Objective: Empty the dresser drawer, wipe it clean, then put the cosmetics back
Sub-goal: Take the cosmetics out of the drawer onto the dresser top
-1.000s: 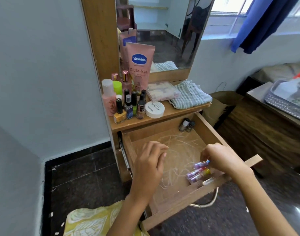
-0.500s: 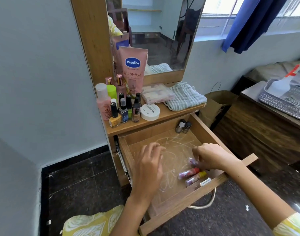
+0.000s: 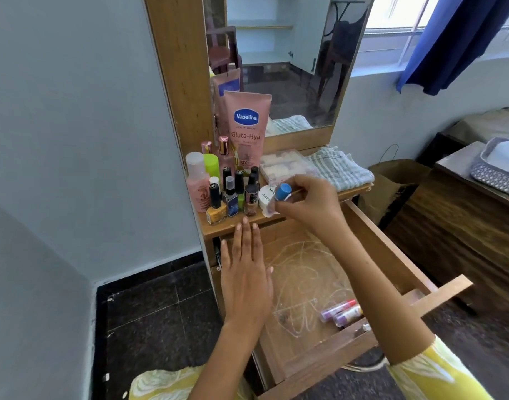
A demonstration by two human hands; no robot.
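Pinching a small blue-capped tube (image 3: 280, 197) above the dresser shelf (image 3: 227, 226), the right hand (image 3: 308, 204) has its fingers closed round it while the left hand (image 3: 244, 272) hovers flat, fingers straight, over the open drawer (image 3: 371, 243). The tube looks light, rigid and smooth, best gripped round its barrel. Below the shelf, two more tubes (image 3: 341, 311) lie at the scribbled drawer's front edge, and a folded cloth (image 3: 338, 167) waits on the shelf beside the mirror (image 3: 291, 67).

Head-worn view, facing down, close above open drawer (image 3: 397, 255)
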